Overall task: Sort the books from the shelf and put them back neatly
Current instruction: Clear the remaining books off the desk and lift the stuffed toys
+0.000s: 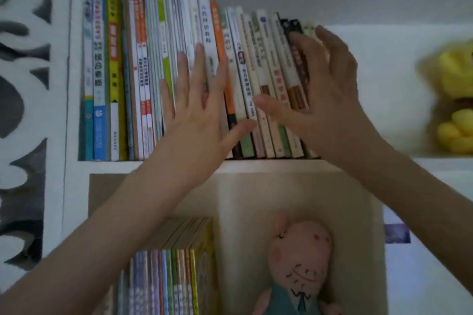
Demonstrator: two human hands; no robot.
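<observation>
A row of upright books (143, 71) fills the upper compartment of a white shelf (153, 165); the books at the right end lean to the left. My left hand (197, 115) lies flat with straight fingers against the spines in the middle of the row, near an orange-spined book (217, 25). My right hand (325, 89) is spread over the right end of the row, its fingers up by the dark-spined end books (288, 25) and its thumb stretched left across the lower spines. Neither hand grips a book.
Below, a second compartment holds a row of thin colourful books (166, 281) and a pink plush doll (297, 258). A yellow plush toy (455, 100) sits in the compartment to the right. A white cut-out panel (23, 84) stands left of the shelf.
</observation>
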